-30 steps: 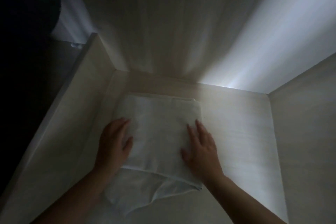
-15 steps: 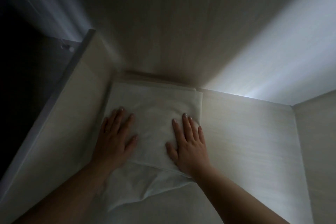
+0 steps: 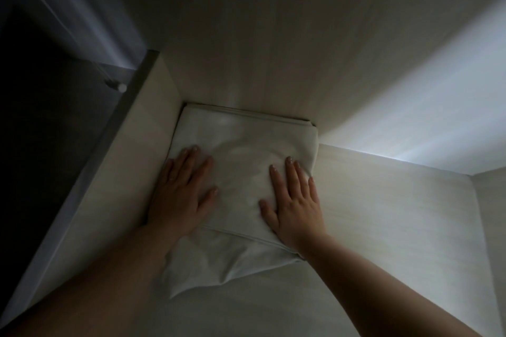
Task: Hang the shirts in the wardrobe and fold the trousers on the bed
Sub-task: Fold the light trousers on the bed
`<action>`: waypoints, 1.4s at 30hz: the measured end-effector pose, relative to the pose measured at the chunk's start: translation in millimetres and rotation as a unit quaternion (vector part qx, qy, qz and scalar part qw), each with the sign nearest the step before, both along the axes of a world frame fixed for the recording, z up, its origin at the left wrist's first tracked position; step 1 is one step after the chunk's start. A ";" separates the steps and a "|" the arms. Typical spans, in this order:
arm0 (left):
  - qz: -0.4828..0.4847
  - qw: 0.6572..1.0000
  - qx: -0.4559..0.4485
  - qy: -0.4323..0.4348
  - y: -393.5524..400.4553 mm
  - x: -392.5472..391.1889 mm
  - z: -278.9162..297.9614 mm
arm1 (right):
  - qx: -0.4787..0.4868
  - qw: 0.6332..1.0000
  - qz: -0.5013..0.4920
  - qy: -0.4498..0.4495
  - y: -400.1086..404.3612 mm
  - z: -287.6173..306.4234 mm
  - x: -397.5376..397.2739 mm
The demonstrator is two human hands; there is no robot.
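Observation:
A folded white garment (image 3: 241,150) lies on a pale wooden wardrobe shelf (image 3: 383,213), pushed into the back left corner. Its far edge touches the back panel. My left hand (image 3: 180,194) presses flat on the garment's left side with straight fingers. On the right side my right hand (image 3: 295,202) lies flat too, fingers spread. A looser white layer (image 3: 219,262) sticks out under the fold toward me.
The compartment is dim. A side panel (image 3: 131,172) closes it on the left, with a dark space beyond. The back panel (image 3: 260,49) rises behind, and another panel (image 3: 490,213) stands at the far right. A strip of light (image 3: 410,123) falls across the back right.
Both hands have pushed the folded garment deeper into the shelf until it met the back panel. The fingers flattened on the cloth.

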State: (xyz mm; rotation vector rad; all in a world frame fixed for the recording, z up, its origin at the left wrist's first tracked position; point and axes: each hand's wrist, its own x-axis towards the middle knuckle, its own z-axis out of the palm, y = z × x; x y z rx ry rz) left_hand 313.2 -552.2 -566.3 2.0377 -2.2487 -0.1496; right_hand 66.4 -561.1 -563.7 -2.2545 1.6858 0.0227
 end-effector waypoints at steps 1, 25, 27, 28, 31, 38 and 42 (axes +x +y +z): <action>-0.002 1.000 0.000 0.001 -0.9 0.3 -0.7 | -0.001 1.000 -0.001 -0.003 -0.6 -0.9 0.0; 0.333 0.657 -0.134 0.663 167.5 -98.3 235.4 | -0.006 0.904 -0.070 -0.422 128.1 243.1 -34.4; 0.330 0.652 -0.172 0.660 208.4 -104.1 259.7 | 0.003 0.900 -0.020 -0.435 155.9 263.7 -32.0; 0.329 0.648 -0.189 0.661 228.3 -107.7 267.9 | 0.006 0.897 0.003 -0.443 168.7 270.1 -29.8; 0.322 0.626 -0.239 0.669 295.3 -117.3 289.8 | 0.020 0.883 0.065 -0.465 213.4 293.9 -22.6; 0.359 0.591 -0.357 0.628 477.7 -139.8 330.6 | 0.115 0.824 0.213 -0.512 341.6 342.6 2.4; 0.419 0.583 -0.401 0.570 579.8 -149.0 341.0 | 0.165 0.794 0.316 -0.492 423.2 356.4 27.5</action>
